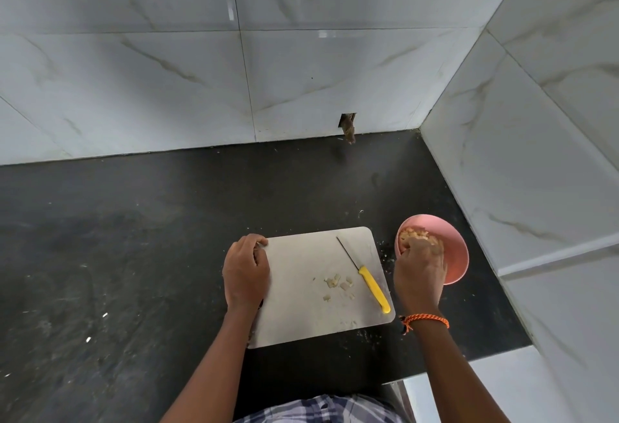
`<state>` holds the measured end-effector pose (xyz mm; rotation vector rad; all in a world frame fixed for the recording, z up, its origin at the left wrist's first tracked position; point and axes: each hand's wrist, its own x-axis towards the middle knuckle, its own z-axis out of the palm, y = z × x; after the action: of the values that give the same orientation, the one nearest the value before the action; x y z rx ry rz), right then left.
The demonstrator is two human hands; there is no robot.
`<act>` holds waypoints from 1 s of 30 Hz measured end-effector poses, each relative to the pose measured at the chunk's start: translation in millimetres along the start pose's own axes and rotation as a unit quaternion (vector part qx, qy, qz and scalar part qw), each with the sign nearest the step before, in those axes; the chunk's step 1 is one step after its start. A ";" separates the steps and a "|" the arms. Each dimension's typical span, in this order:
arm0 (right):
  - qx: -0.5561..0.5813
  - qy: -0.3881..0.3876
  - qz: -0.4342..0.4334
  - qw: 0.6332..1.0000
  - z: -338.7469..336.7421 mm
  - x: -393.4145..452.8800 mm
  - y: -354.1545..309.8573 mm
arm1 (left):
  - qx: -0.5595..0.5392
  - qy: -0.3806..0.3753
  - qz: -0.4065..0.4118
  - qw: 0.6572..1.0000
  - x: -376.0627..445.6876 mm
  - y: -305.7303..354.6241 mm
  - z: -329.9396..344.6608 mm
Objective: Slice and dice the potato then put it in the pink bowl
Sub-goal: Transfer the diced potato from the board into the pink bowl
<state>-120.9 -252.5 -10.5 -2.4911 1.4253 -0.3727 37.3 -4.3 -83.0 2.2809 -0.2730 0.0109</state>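
Transfer step in hand: dicing judged done, most of the potato already in the bowl (452, 255). Right hand (420, 268) over the near rim of the bowl, fingers (432, 248) curled down around a clutch of potato dice (415, 237), grasping or just letting go; which of the two cannot be told. Left hand (246, 270) at the far-left corner of the board (301, 288), fingers (259, 241) curled over its edge, steadying it. Knife (363, 275) lying idle on the board, just left of the right-hand fingers, blade pointing away, touched by neither hand. Leftover dice (338, 283) scattered mid-board, between the two sets of fingers. Next move judged: release into the bowl, then gather the leftovers, by pinch or sweep, small and likely damp, so prone to sticking or rolling off the edge. Bowl pink, round, matte, plastic-looking. Board pale grey, smooth, flat, rounded corners. Knife handle yellow, glossy; blade thin, narrow. Counter (134, 255) black, dull, flecked with crumbs beside the board.
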 end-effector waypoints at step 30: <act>0.199 0.119 -0.053 0.971 -8.0 11.4 -25.1 | -0.005 0.001 0.003 1.000 0.1 1.5 -1.2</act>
<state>-97.8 -250.7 6.5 -2.2512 1.1557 -0.9098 37.2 -4.4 -81.1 2.2704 -0.2778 0.0158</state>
